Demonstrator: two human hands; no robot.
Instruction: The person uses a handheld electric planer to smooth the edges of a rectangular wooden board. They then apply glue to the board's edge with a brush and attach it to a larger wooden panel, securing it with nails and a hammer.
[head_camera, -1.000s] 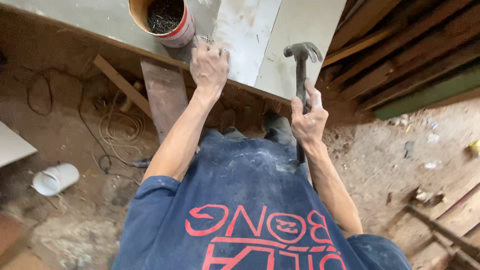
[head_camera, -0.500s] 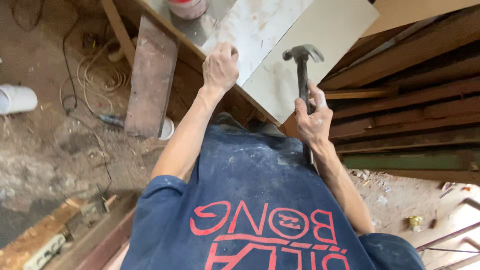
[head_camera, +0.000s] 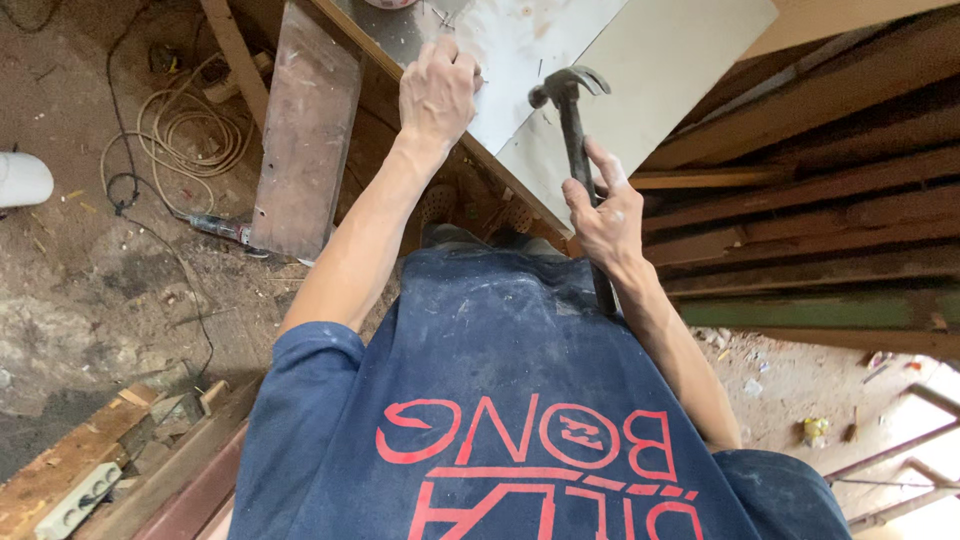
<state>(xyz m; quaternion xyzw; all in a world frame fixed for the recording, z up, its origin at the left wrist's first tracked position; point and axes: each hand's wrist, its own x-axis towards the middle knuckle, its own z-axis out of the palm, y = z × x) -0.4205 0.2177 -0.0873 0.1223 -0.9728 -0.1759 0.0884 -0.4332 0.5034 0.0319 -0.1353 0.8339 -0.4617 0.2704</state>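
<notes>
Right hand (head_camera: 605, 215) grips hammer (head_camera: 572, 120); left hand (head_camera: 437, 92) hides any nail.

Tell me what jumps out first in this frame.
The right hand grips a dark claw hammer, head raised over the pale sheet at top centre. The left hand rests on the sheet's edge, fingers pinched as if on a small nail, too small to confirm. At left, a worn plank leans beside coiled cable on the dirt floor.
</notes>
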